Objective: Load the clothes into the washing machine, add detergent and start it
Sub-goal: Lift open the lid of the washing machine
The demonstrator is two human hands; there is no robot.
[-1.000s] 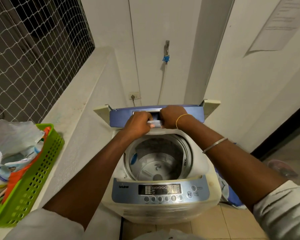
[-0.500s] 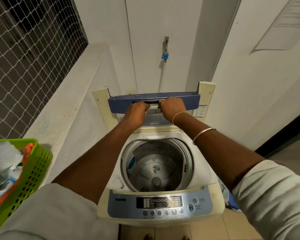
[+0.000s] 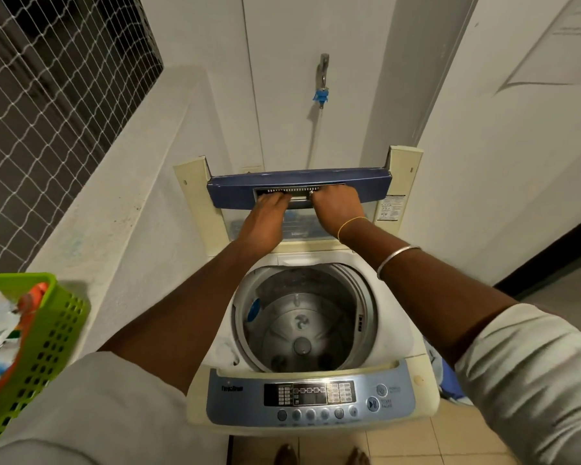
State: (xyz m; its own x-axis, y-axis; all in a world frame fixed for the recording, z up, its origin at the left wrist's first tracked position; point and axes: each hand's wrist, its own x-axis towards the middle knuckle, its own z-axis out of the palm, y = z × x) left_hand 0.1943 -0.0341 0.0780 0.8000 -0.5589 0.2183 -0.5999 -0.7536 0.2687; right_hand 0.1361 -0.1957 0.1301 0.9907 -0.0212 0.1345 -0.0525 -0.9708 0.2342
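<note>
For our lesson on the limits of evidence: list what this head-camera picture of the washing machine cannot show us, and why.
Head view, all items:
Green basket: cut off by the left edge; contents blurred.
Control panel labels: too small to read.
Fingertips of the left hand and right hand: tucked into the lid handle recess.
Blue thing beside the washing machine: mostly behind the right sleeve.

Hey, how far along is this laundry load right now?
Done: the lid is raised at the back. In hand: the left hand and right hand hold its handle. Left: the drum holds no clothes, no detergent shows, and the start button is untouched.
</note>
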